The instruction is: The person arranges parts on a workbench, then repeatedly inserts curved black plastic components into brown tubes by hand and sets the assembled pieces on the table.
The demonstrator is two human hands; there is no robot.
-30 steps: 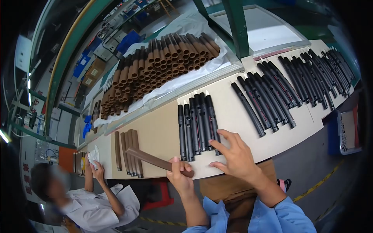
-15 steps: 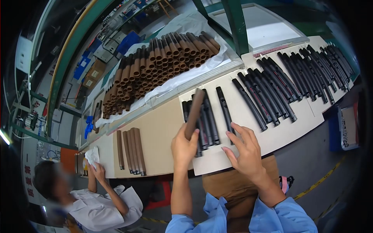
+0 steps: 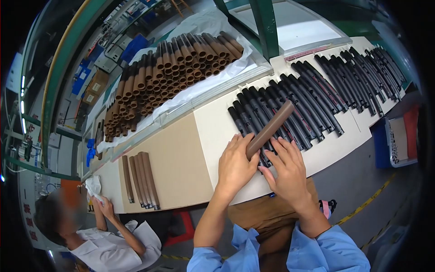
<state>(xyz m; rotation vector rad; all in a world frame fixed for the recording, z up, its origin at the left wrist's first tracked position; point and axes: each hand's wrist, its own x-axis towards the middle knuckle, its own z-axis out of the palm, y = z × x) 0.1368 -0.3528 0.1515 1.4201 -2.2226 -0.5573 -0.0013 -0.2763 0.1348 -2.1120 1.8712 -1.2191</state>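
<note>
My left hand [image 3: 236,164] is closed around the lower end of a brown tube [image 3: 271,128], which slants up and to the right over black rods. Fingers bent and apart, my right hand [image 3: 286,168] rests at the lower ends of the black rods [image 3: 257,117] and touches them. These rods lie side by side on the white board [image 3: 206,131], close against a longer row of black rods [image 3: 337,86] to the right. Further left, several brown tubes [image 3: 144,180] lie together on the tan board [image 3: 181,167].
Many brown tubes [image 3: 172,72] are piled on white sheeting behind a rail. A green post [image 3: 266,27] stands beyond the table. At the lower left a co-worker [image 3: 122,240] holds a white cloth [image 3: 93,186]. A blue bin [image 3: 383,143] sits at the right.
The nearer group of black rods has shifted right against the others. My left hand has moved right with the brown tube, which now points up and right. My right hand has stayed beside the rods.
</note>
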